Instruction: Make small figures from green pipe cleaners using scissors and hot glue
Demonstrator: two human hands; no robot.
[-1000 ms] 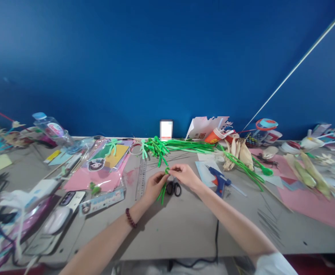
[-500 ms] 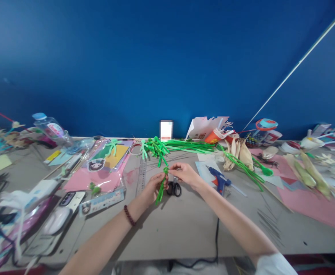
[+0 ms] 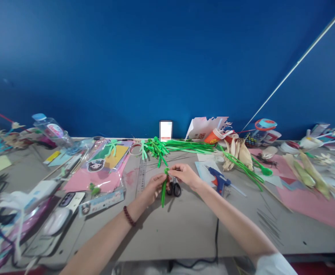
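Between my hands are green pipe cleaners (image 3: 163, 194), bunched at the top into a small knot with their ends hanging down. My left hand (image 3: 155, 187) pinches them just under the knot. The fingertips of my right hand (image 3: 186, 175) are closed on the knot from the other side. Black-handled scissors (image 3: 174, 189) lie on the table right behind my hands, their blades partly hidden. Farther back sit a heap of curled green pipe cleaners (image 3: 156, 148) and a bundle of straight green ones (image 3: 191, 146).
A blue glue gun (image 3: 220, 180) lies to the right, near dried corn husks (image 3: 238, 154). At left are a plastic bag of coloured sheets (image 3: 107, 164), a ruler (image 3: 142, 175), a phone (image 3: 71, 200) and a bottle (image 3: 51, 128). A small screen (image 3: 166, 130) stands against the blue wall.
The hanging ends of the pipe cleaners have swung from slanting left to nearly straight down. Both hands keep their hold and have barely moved.
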